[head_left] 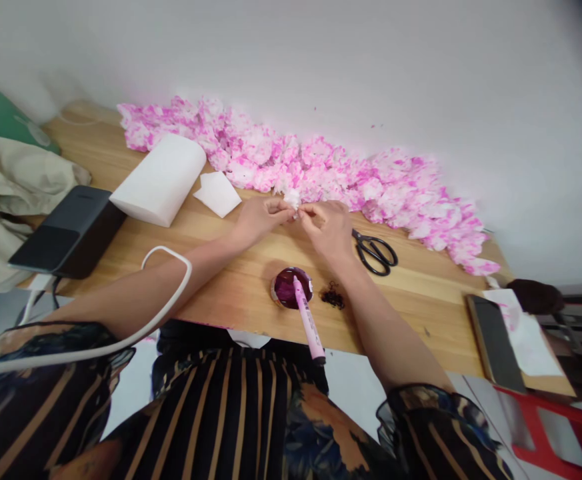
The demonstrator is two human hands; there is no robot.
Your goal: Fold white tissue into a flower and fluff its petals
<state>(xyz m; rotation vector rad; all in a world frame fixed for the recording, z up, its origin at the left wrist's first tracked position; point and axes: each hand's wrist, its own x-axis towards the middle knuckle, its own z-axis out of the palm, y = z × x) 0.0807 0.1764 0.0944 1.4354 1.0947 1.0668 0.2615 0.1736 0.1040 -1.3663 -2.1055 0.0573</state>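
With both hands [315, 223] we pinch a white paper piece [292, 198], center frame. Tugging unevenly could tear it

We see a plain, pale grey wall [321, 60] rising behind the far edge of the desk [421, 300], with a few small pink specks on it. The desktop is light wood with visible grain, stained pinkish along part of its near edge. Below that edge we make out a pale floor [353, 383]. Past the right edge stand a red frame [545, 437] and a dark, rounded seat-like shape [535, 297], blurred. The light looks soft and even to us.
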